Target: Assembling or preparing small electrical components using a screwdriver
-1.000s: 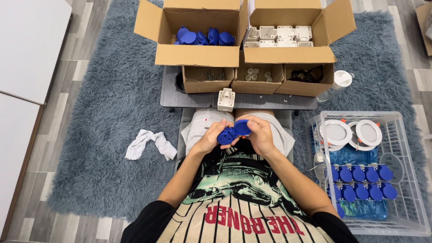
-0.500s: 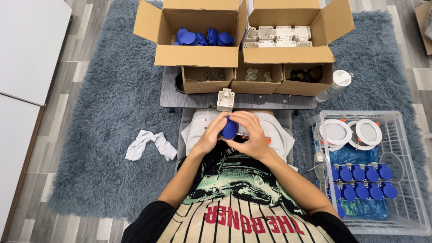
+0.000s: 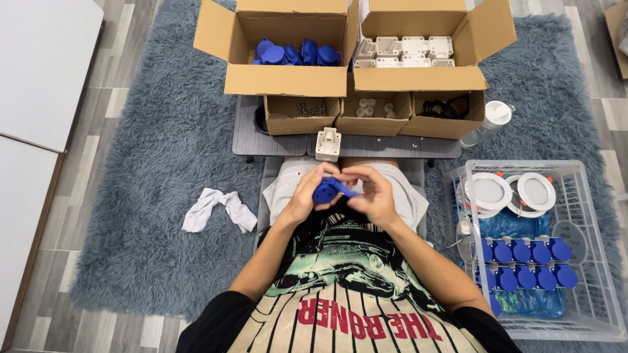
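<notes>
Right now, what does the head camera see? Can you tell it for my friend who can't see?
A seated person's left hand and right hand together hold a small blue plastic part over their lap. Ahead, open cardboard boxes hold blue and white parts; a clear basket of blue pieces stands to the right on a grey rug.

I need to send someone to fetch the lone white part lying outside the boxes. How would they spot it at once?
Find the grey board in front of the cardboard boxes. At its near edge, past the middle small box, lies the white plastic part. Unlike the white parts packed in the big right box, it lies alone on the board.
</notes>
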